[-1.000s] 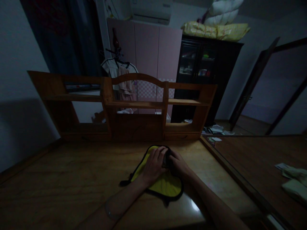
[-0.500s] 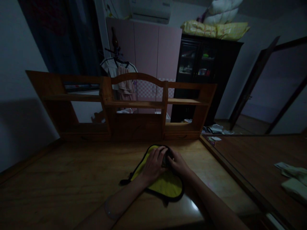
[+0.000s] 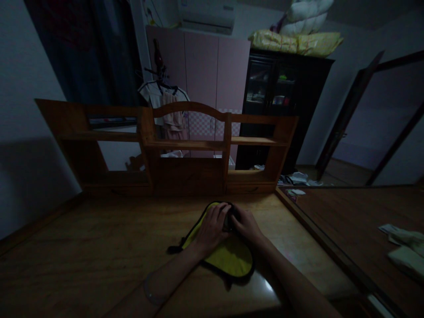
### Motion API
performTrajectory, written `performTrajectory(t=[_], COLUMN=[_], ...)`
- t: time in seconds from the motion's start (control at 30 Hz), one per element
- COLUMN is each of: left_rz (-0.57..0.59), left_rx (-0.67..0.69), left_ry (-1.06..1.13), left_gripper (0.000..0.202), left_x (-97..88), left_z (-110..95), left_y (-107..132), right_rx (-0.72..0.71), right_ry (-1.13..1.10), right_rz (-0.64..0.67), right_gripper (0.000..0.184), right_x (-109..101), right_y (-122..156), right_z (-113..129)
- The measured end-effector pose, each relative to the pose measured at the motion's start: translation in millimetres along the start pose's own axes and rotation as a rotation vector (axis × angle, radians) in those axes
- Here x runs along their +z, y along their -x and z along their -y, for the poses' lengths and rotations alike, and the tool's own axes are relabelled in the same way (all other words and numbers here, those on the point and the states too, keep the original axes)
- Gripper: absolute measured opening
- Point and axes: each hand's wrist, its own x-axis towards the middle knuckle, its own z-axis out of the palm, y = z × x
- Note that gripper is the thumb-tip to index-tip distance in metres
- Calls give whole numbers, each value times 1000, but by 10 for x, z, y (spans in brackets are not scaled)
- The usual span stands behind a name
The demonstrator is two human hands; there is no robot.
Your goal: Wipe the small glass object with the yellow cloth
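Observation:
A yellow cloth with a black border [image 3: 229,259] lies on the wooden desk [image 3: 99,247] in front of me. My left hand [image 3: 212,227] rests flat on the cloth, fingers spread over its far part. My right hand [image 3: 245,225] presses on the cloth's dark far edge beside the left, fingers curled over a fold. The two hands touch at the fingertips. A black strap end [image 3: 173,249] sticks out at the cloth's left.
A wooden shelf unit [image 3: 185,145] stands along the desk's back edge. A second darker table [image 3: 357,221] adjoins on the right with folded pale cloths [image 3: 406,249] on it. Behind are a pink wardrobe [image 3: 202,79] and a dark cabinet [image 3: 281,97].
Hands and cloth stay almost where they were; the right hand's fingers shifted slightly on the fold. The view drifted a little.

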Motion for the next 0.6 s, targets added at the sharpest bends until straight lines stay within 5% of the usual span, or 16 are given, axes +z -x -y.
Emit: performTrajectory(t=[0.2, 0.43, 0.6], left_rz=[-2, -28, -51], left_rx=[-11, -27, -40], left_ry=[-12, -20, -23], left_gripper=[80, 75, 74], left_x=[2, 5, 47], left_z=[2, -29, -17], left_y=[1, -7, 4], right_rx=[7, 123, 95], right_ry=[-70, -473, -386], right_rz=[21, 56, 49], right_gripper=[32, 47, 46], right_x=[10, 105, 85], right_y=[7, -22, -14], right_z=[13, -46, -26])
